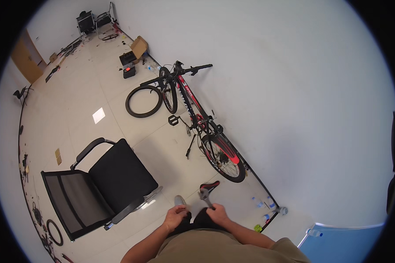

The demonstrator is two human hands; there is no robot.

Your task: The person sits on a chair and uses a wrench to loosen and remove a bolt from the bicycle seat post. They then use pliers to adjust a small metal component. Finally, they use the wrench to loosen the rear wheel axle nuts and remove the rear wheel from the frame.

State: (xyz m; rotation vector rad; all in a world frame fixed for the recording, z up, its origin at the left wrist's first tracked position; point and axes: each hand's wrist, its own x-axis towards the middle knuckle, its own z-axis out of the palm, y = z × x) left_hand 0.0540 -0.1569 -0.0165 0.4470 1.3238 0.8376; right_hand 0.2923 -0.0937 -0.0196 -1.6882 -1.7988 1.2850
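My right hand (217, 215) grips the handle of a grey adjustable wrench (205, 196), its head pointing away from me. Beside it on the left, my left hand (175, 218) is closed with the fingertips together; whatever they hold, if anything, is too small to make out. Just past the wrench lies a black bicycle saddle (210, 186) with red trim, partly covered by the wrench. Farther ahead, a black and red bicycle (193, 103) stands along the wall, without a saddle visible on it. Neither hand touches the bicycle.
A black office chair (120, 175) stands at my left. A loose tyre (143, 101) lies beside the front wheel, with a black toolbox (129, 71) and an open cardboard box (139, 47) beyond. Plastic bottles (267, 210) sit by the wall at right. Scattered parts line the left wall.
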